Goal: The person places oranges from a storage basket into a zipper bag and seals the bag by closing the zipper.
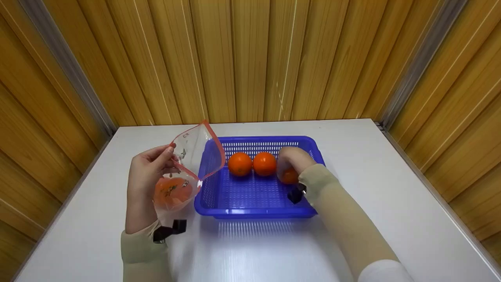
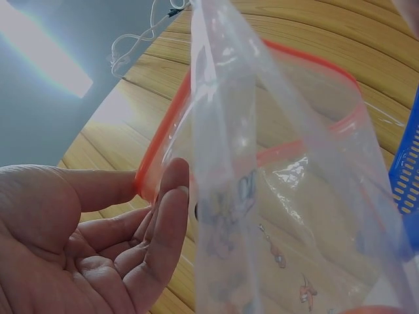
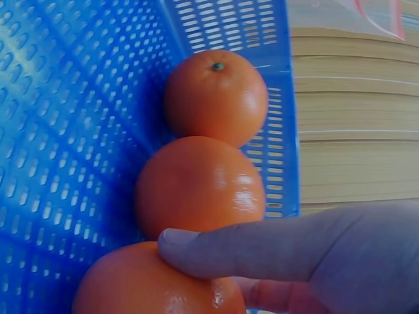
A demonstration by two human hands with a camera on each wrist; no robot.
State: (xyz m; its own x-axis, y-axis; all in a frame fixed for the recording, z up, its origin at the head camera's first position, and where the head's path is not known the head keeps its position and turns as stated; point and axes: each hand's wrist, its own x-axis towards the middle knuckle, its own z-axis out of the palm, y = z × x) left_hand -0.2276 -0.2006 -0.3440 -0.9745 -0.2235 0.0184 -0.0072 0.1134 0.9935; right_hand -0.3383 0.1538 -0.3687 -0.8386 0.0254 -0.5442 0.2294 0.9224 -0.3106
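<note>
Judging from its smooth, glossy skin, the orange (image 1: 290, 177), located in the blue basket (image 1: 254, 212) to the right of two other oranges (image 1: 264, 163), is probably firm, moderately heavy and slightly slippery, so it is best held around its widest part, where it is gripped by the right hand (image 1: 295, 157). By the left hand (image 1: 148, 167), the clear bag (image 1: 193, 150), presumably light and limp, is pinched at its red rim, beside the basket.

I hold my left hand (image 1: 148, 167) up, with my thumb (image 1: 163, 156) and fingertips (image 2: 175, 173) pinching and my other fingers (image 2: 157, 252) bent. My right arm (image 1: 348, 219) reaches out in front of me. My right hand (image 1: 294, 157) bends down at the wrist (image 1: 308, 163) and grips, its thumb (image 3: 236, 252) stretched out.
</note>
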